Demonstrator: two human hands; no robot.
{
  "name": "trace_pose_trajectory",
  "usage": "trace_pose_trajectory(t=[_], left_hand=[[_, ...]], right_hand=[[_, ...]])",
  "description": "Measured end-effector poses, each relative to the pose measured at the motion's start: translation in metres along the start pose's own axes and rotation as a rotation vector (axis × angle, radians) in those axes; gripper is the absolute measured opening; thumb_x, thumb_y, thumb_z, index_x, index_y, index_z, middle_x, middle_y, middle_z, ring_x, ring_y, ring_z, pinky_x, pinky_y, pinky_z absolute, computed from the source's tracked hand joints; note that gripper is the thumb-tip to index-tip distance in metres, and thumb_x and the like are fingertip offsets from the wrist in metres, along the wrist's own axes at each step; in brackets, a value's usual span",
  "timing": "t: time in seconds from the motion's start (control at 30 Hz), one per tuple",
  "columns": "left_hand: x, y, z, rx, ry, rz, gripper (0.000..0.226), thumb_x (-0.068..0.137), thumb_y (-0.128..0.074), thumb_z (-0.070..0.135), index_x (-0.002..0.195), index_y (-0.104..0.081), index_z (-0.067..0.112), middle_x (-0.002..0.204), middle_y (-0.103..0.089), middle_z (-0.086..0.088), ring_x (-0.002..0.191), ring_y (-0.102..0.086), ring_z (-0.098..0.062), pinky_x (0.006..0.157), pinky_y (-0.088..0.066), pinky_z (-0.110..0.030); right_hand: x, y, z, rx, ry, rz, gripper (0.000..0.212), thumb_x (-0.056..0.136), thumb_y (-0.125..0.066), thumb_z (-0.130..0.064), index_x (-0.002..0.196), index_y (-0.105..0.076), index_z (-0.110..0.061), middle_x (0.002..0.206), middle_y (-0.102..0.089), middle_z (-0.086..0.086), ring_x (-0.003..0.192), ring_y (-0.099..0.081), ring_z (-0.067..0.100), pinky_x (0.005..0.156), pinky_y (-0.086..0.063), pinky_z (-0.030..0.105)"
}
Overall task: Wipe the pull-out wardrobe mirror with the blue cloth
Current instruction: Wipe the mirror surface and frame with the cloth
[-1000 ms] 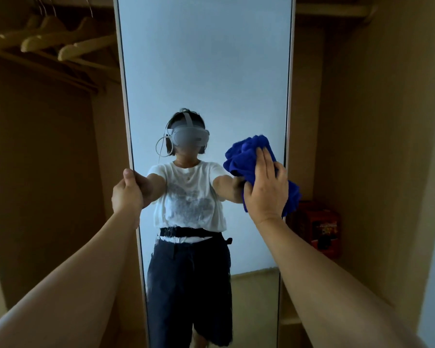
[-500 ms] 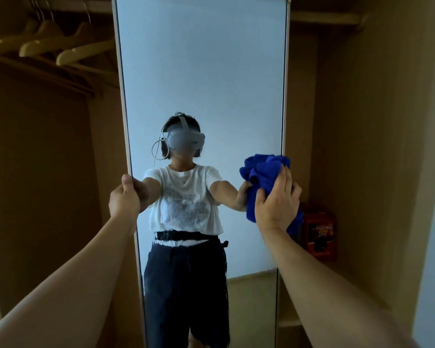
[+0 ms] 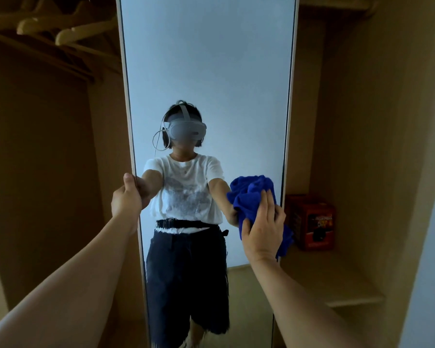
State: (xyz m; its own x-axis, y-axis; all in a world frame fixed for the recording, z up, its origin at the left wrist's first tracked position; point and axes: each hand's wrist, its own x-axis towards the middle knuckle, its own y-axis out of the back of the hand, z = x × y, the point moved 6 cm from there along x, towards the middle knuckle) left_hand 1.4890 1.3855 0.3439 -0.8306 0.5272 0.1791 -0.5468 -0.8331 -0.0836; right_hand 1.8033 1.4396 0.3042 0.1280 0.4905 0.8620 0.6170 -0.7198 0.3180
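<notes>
Risk: cloth edge slip | left hand [image 3: 126, 200] grips mirror [image 3: 209, 71] left edge, steadying | right hand [image 3: 263, 228] flat-fingered, presses bunched blue cloth [image 3: 249, 194] low by right edge | overshoot likely drags cloth off glass; slack left grip lets panel swing

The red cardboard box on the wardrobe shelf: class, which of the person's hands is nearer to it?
Right. The right hand presses the crumpled blue cloth near the mirror's right edge, beside the red cardboard box; the left hand grips the mirror's far left edge.
</notes>
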Motion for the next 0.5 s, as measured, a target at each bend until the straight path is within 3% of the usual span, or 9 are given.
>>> trace_pose_trajectory(t=[0.07, 0.17, 0.23, 0.33, 0.4, 0.5], left_hand=[[0.001, 0.001, 0.001, 0.014, -0.003, -0.013, 0.057, 0.096, -0.028, 0.056, 0.107, -0.061, 0.011, 0.075, -0.059, -0.002, 0.067, -0.057, -0.016, 0.071, -0.045, -0.033], [0.004, 0.0, 0.002, 0.004, -0.011, -0.064, 0.058, 0.096, -0.03, 0.054, 0.111, -0.064, 0.01, 0.096, -0.068, -0.011, 0.086, -0.065, -0.026, 0.086, -0.052, -0.04], [0.005, 0.0, 0.001, -0.016, -0.022, -0.082, 0.056, 0.096, -0.031, 0.053, 0.112, -0.064, 0.011, 0.103, -0.068, -0.014, 0.092, -0.066, -0.03, 0.09, -0.052, -0.044], [0.005, 0.0, 0.001, -0.014, -0.028, -0.091, 0.056, 0.096, -0.032, 0.053, 0.119, -0.059, 0.01, 0.107, -0.066, -0.017, 0.095, -0.065, -0.033, 0.092, -0.05, -0.047], [0.004, 0.0, 0.002, -0.009, -0.03, -0.105, 0.057, 0.096, -0.032, 0.053, 0.121, -0.058, 0.009, 0.108, -0.066, -0.017, 0.095, -0.065, -0.034, 0.092, -0.05, -0.047], [0.004, 0.002, -0.001, 0.012, 0.004, -0.115, 0.059, 0.095, -0.033, 0.055, 0.123, -0.055, 0.007, 0.108, -0.065, -0.016, 0.096, -0.064, -0.032, 0.09, -0.05, -0.042]], right_hand=[[-0.001, -0.001, -0.003, -0.01, -0.019, -0.006, 0.074, 0.069, -0.072, -0.008, 0.137, -0.044, -0.004, 0.141, -0.046, 0.011, 0.108, -0.05, 0.036, 0.084, -0.051, 0.05], [0.01, 0.005, -0.016, -0.015, 0.008, 0.013, 0.068, 0.071, -0.069, -0.007, 0.135, -0.046, -0.003, 0.139, -0.048, 0.012, 0.107, -0.053, 0.039, 0.084, -0.05, 0.051], [0.021, 0.01, -0.03, -0.007, 0.063, 0.023, 0.056, 0.081, -0.054, -0.016, 0.134, -0.048, -0.003, 0.139, -0.049, 0.013, 0.107, -0.054, 0.04, 0.083, -0.05, 0.051], [0.035, 0.012, -0.054, -0.003, 0.144, 0.022, 0.057, 0.084, -0.036, -0.028, 0.133, -0.051, -0.003, 0.138, -0.051, 0.013, 0.106, -0.055, 0.04, 0.083, -0.05, 0.05], [0.037, 0.008, -0.067, -0.02, 0.202, 0.029, 0.053, 0.084, -0.042, -0.025, 0.133, -0.051, -0.005, 0.138, -0.051, 0.011, 0.106, -0.055, 0.038, 0.083, -0.05, 0.05], [0.026, -0.003, -0.076, -0.057, 0.301, 0.044, 0.059, 0.078, -0.067, -0.021, 0.134, -0.052, -0.008, 0.138, -0.051, 0.008, 0.106, -0.056, 0.035, 0.083, -0.051, 0.047]])
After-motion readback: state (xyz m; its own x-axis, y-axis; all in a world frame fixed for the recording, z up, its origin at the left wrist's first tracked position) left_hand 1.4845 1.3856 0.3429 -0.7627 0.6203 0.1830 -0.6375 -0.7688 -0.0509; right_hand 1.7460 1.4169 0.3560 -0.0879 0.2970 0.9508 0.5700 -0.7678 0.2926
